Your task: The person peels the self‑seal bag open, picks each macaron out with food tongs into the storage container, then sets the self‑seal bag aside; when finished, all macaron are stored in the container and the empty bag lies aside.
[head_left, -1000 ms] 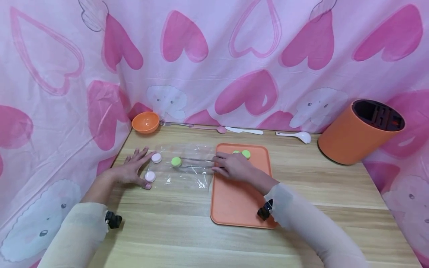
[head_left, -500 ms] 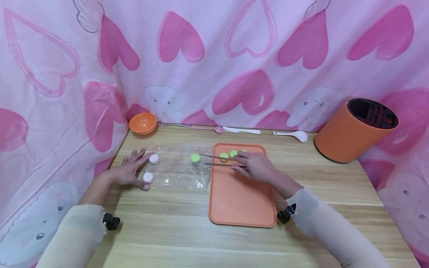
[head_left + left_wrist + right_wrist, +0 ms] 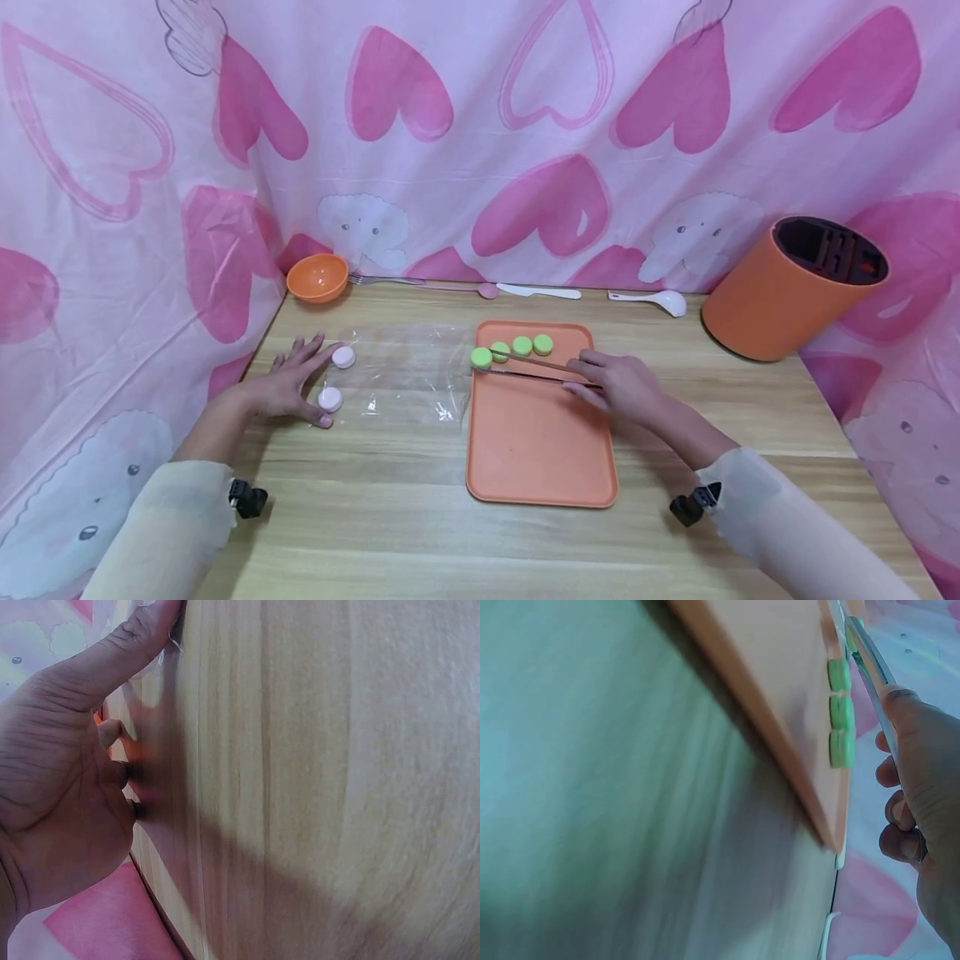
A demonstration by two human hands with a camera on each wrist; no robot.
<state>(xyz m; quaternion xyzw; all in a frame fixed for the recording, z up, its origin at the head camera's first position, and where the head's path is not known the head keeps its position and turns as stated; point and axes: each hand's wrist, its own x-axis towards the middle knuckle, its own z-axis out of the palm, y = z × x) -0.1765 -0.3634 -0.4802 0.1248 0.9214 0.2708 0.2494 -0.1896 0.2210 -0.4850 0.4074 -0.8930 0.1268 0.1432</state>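
The person's right hand (image 3: pixel 622 387) gripped metal tongs (image 3: pixel 536 361), fingers curled round the near part, the two arms pointing left. At the tongs' tips, well apart from the fingers, was a green macaron (image 3: pixel 481 358). From above, it overlapped the left rim of an orange tray (image 3: pixel 540 450), near the far left corner; whether it touched the rim could not be told. Just to its right, three more green macarons (image 3: pixel 522 345) lay in a row along the tray's far end. The left hand (image 3: pixel 288 387) was spread wide, gripping nothing, its thumb and index finger at the left end of a clear plastic sheet (image 3: pixel 408 375). Two pale pink macarons (image 3: pixel 343 357) lay between them, near their tips.
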